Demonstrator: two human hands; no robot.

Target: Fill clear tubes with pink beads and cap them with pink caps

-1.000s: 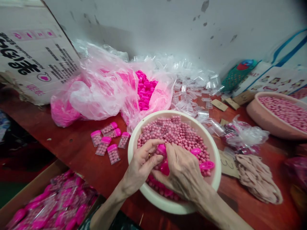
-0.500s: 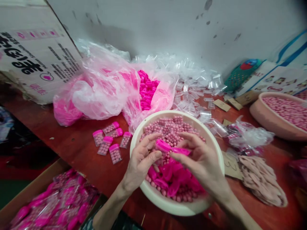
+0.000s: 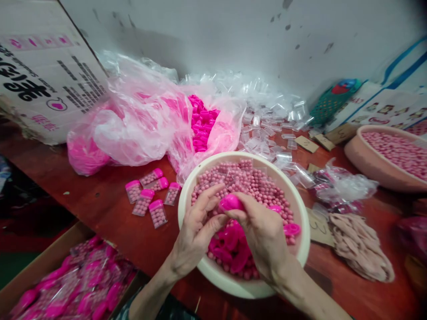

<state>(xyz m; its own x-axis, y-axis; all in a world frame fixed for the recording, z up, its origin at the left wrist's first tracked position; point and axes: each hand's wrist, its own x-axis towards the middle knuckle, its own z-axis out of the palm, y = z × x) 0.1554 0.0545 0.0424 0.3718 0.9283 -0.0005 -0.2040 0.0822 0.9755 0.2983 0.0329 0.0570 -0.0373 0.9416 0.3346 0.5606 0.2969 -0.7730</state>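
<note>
Over a cream bowl (image 3: 302, 240) full of small pink beads (image 3: 247, 180) and loose bright pink caps (image 3: 230, 242), both my hands meet. My left hand (image 3: 196, 231) holds a small clear bead-filled container from below; most of the container is hidden by my fingers. My right hand (image 3: 262, 233) presses a pink cap (image 3: 231, 203) down on top of that container. Several filled, capped containers (image 3: 150, 195) lie on the red table just left of the bowl.
A pink plastic bag of caps (image 3: 200, 122) and a heap of clear empty containers (image 3: 267, 120) lie behind the bowl. A second bead bowl (image 3: 383, 169) stands at right. A cardboard box of finished containers (image 3: 66, 284) sits lower left; a printed carton (image 3: 43, 75) upper left.
My right hand picked a cap out of the bowl, lifted it and brought it down onto the container in my left hand.
</note>
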